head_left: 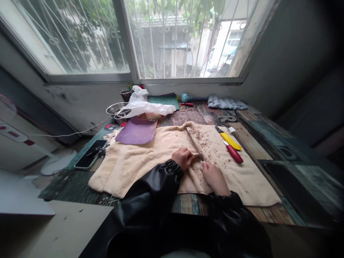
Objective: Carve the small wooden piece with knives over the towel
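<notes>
My left hand (pixel 182 158) is closed, pinching a small brown stick-like piece (pixel 196 155) that looks like wood. In my right hand (pixel 215 178) is one end of a long, thin, dark file (pixel 192 141), which points away from me across the beige towel (pixel 139 157). The small piece meets the file close to my right fingertips. Brown shavings (pixel 205 143) are scattered over the towel beyond and to the right of the file. A yellow-handled knife (pixel 230 141) and a red-handled knife (pixel 233 153) lie to the right of my hands.
A purple sheet (pixel 137 130) lies on the towel's far left, with a phone (pixel 90 154) and keys at its left. Behind are a metal bowl (pixel 116 108), a white plastic bag (pixel 150 108), a green sheet (pixel 163 100) and a grey padded bundle (pixel 227 103). A barred window rises beyond.
</notes>
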A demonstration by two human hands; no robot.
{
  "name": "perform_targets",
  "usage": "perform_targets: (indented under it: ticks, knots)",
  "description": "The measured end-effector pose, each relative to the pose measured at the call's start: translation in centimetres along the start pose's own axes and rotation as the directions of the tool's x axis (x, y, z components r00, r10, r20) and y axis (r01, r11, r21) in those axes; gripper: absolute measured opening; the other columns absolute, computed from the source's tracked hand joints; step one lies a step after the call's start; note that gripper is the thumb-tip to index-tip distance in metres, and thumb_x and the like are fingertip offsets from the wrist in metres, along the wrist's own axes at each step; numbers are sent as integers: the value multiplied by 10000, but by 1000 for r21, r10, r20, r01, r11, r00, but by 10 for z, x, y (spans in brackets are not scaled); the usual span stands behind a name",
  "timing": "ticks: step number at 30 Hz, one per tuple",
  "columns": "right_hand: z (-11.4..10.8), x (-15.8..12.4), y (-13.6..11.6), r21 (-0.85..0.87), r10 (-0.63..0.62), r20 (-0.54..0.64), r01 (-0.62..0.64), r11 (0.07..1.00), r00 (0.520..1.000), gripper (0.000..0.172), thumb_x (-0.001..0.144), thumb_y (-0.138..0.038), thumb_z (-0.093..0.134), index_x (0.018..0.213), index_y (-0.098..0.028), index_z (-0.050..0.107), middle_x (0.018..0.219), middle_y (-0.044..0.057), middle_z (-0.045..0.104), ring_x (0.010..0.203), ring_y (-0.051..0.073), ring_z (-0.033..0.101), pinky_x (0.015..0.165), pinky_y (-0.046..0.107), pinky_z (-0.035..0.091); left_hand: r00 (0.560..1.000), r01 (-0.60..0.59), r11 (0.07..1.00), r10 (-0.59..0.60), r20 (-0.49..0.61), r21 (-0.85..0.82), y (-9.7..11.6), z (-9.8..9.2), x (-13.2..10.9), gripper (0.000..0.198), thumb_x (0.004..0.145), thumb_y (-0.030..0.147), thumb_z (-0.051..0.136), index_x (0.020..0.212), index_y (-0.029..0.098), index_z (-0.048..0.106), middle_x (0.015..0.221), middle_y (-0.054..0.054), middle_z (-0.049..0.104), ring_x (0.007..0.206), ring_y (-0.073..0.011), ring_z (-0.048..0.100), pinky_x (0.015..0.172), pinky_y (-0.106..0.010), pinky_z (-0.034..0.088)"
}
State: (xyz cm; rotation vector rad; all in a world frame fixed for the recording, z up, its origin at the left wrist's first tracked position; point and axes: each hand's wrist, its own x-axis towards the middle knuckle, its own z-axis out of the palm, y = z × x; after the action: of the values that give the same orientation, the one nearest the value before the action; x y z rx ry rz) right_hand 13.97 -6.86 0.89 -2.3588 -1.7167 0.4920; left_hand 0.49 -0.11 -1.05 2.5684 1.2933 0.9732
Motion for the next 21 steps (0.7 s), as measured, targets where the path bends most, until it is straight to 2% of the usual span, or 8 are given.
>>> perform_targets:
  ticks: [5, 10, 15, 21]
  knots:
    - [5, -8, 13, 33, -38, 20, 38, 999, 999, 437, 842, -345, 223, 780, -161, 614, 759, 99, 634, 684, 155, 540, 580, 227, 303, 998, 59, 998, -59, -14, -2, -4, -1, 3, 161, 744, 339, 520, 697, 196, 577, 733, -6, 553, 710, -114, 507, 608, -228, 399]
    - [5, -3, 9, 31, -24, -6, 24, 999, 1000, 441, 840, -339, 231, 792, -141, 622, 769, 114, 631, 667, 153, 535, 569, 230, 295, 1000, -11, 1000, 11, -5, -11, -5, 0, 3, 141, 726, 323, 542, 683, 193, 577, 722, -6, 546, 727, -117, 506, 625, -226, 396]
    - [5, 3, -1, 32, -25, -10, 25, 999, 1000, 433, 843, -325, 227, 800, -146, 618, 780, 110, 630, 669, 149, 535, 569, 229, 288, 998, 66, 998, -67, -23, -13, -4, 0, 3, 141, 720, 329, 549, 686, 195, 580, 720, -4, 550, 717, -119, 510, 605, -231, 392]
    - [9, -11, 14, 63, -27, 18, 25, 998, 999, 430, 836, -342, 215, 753, -164, 598, 709, 81, 619, 637, 143, 517, 551, 222, 283, 991, 129, 991, -130, -18, -26, -7, -3, 6, 172, 732, 346, 532, 678, 191, 582, 720, -9, 556, 696, -117, 512, 595, -232, 390]
